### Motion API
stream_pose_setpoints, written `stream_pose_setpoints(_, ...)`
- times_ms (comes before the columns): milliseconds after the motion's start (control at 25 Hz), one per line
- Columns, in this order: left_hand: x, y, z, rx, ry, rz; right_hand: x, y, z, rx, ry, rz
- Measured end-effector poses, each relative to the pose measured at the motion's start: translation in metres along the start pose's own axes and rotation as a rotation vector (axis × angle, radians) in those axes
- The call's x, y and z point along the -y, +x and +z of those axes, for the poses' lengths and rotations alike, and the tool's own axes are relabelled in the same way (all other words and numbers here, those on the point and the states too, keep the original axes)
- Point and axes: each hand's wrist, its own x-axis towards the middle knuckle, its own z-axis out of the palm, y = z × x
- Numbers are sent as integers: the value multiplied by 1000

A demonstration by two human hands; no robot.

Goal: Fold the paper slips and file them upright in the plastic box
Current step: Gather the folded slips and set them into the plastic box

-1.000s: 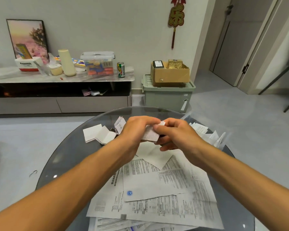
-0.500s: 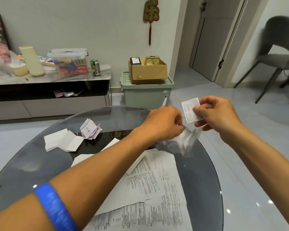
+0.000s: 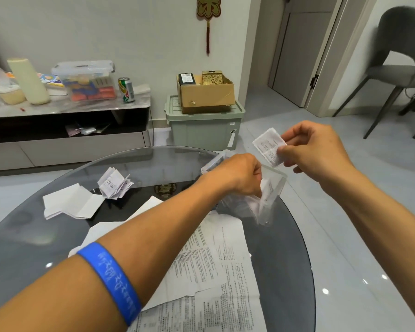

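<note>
Pinching a folded slip [image 3: 270, 146] in right-hand fingers [image 3: 283, 149], left hand [image 3: 240, 174] gripping the plastic box [image 3: 271, 195], the filer must next slot it upright.

Your left hand [image 3: 240, 173] reaches forward with fingers curled down, gripping inside the clear plastic box [image 3: 271, 195], a blue wristband [image 3: 113, 281] on the forearm. Your right hand [image 3: 314, 149] is raised just beside it, thumb and fingers pinching a folded paper slip [image 3: 268, 146].

Bare glass [image 3: 153, 168] (beyond folded slips [image 3: 115, 183])
</note>
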Motion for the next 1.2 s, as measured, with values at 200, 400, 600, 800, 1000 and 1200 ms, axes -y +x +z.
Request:
stream_pose_setpoints(200, -2, -4, -3, 15, -7, -19, 8, -5, -13, 62, -204, -293)
stream_pose_setpoints(400, -1, -3, -1, 30, -20, -75, 11, -4, -28, 273, -383, -476)
stream_pose_setpoints(600, 2, 1, 2, -18, 12, -39, 16, -6, -23, 358, -497, -503)
stream_pose_setpoints(800, 2, 0, -1, 33, 16, -56, 27, -13, -12, 462, -660, -573)
stream_pose_setpoints(1000, -1, -4, -12, 87, 38, -34, 22, -14, 4, 606, -743, -560)
stream_pose_setpoints(1200, 6, -8, -20, 77, -47, -23, 22, -17, 11, 653, -715, -477)
